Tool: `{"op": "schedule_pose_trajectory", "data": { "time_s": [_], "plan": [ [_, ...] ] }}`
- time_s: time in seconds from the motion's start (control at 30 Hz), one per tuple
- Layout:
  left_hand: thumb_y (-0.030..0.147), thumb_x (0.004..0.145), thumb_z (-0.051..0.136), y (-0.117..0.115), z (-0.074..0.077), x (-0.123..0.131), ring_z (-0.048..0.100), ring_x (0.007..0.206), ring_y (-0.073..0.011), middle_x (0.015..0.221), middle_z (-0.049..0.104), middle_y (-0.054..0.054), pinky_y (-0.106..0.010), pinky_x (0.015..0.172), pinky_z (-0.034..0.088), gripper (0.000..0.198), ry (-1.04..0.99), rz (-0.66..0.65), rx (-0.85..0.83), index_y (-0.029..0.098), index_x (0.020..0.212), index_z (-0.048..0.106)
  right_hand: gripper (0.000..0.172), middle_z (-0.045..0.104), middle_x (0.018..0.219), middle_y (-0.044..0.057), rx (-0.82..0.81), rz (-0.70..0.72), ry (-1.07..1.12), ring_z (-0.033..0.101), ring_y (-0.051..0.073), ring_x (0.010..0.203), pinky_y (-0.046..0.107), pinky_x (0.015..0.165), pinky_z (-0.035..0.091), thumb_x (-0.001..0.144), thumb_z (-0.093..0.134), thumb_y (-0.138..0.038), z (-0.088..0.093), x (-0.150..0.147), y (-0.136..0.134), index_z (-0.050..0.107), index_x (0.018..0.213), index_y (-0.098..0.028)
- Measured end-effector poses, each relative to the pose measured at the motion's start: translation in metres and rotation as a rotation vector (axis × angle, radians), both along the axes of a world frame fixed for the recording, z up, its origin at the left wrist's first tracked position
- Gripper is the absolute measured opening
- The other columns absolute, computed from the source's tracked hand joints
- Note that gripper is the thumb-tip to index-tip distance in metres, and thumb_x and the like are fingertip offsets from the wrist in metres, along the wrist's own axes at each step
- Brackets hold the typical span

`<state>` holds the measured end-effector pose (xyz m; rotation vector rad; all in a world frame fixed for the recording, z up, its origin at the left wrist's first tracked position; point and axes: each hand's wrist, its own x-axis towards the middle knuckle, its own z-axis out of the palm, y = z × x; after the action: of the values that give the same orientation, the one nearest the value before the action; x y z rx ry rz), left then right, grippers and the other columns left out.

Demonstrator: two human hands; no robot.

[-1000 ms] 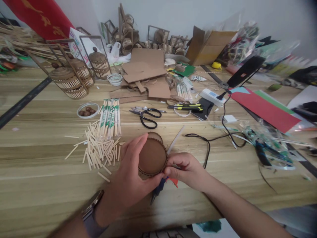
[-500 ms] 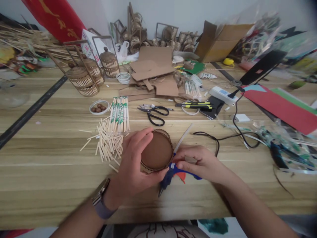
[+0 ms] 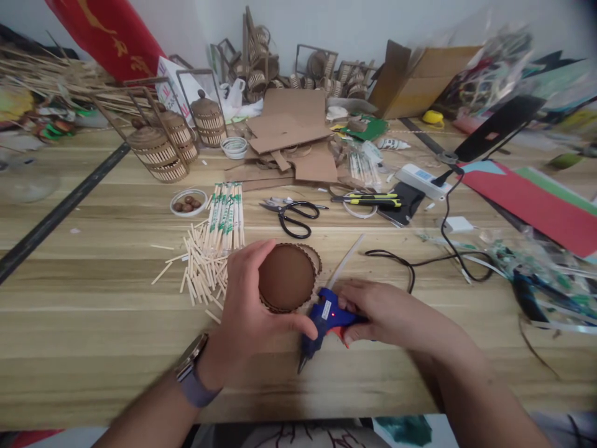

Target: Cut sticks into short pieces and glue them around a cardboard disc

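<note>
A round brown disc (image 3: 286,278) with a scalloped rim sits at the middle front of the table, partly over a second scalloped ring (image 3: 313,256). My left hand (image 3: 252,298) curves around the disc's left side, fingers spread, the thumb stretched out below it and apart from its edge. My right hand (image 3: 373,311) is wrapped round the handle of a blue hot glue gun (image 3: 321,317) with an orange trigger and a lit red light. Its nozzle points down toward the front edge, and a white glue stick (image 3: 346,261) sticks out of its back.
Left of the disc lie loose short sticks (image 3: 203,264) and wrapped chopsticks (image 3: 227,214). Behind are scissors (image 3: 293,216), a yellow-black cutter (image 3: 368,199) and cardboard sheets (image 3: 289,118). A black cord (image 3: 450,239) crosses the right side. Small lidded baskets (image 3: 156,152) stand at the back left.
The disc has shifted left and lies flatter, showing more of the ring behind it. My left thumb has come away from its rim. My right hand has closed around the glue gun's handle.
</note>
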<state>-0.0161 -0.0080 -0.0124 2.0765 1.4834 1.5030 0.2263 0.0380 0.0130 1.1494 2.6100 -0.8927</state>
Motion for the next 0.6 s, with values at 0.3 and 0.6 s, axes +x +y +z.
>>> {"op": "schedule_pose_trajectory", "data": {
  "time_s": [0.3, 0.6],
  "plan": [
    [0.082, 0.055, 0.065, 0.009, -0.004, -0.005, 0.056, 0.114, -0.0326, 0.123, 0.057, -0.013, -0.045, 0.097, 0.045, 0.095, -0.471, -0.105, -0.443, 0.02, 0.125, 0.054, 0.011, 0.061, 0.087, 0.002, -0.049, 0.069, 0.054, 0.055, 0.017, 0.077, 0.025, 0.067, 0.038, 0.077, 0.068, -0.017, 0.003, -0.001, -0.001, 0.058, 0.082, -0.018],
    [0.054, 0.076, 0.073, 0.018, -0.014, -0.006, 0.057, 0.113, -0.0247, 0.125, 0.062, -0.009, -0.036, 0.092, 0.047, 0.056, -0.892, -0.196, -0.576, 0.021, 0.12, 0.06, 0.014, 0.065, 0.093, 0.004, -0.147, -0.043, 0.201, 0.059, 0.019, 0.083, 0.027, 0.073, 0.045, 0.083, 0.058, -0.021, 0.018, 0.015, 0.002, 0.058, 0.096, -0.019]
  ]
}}
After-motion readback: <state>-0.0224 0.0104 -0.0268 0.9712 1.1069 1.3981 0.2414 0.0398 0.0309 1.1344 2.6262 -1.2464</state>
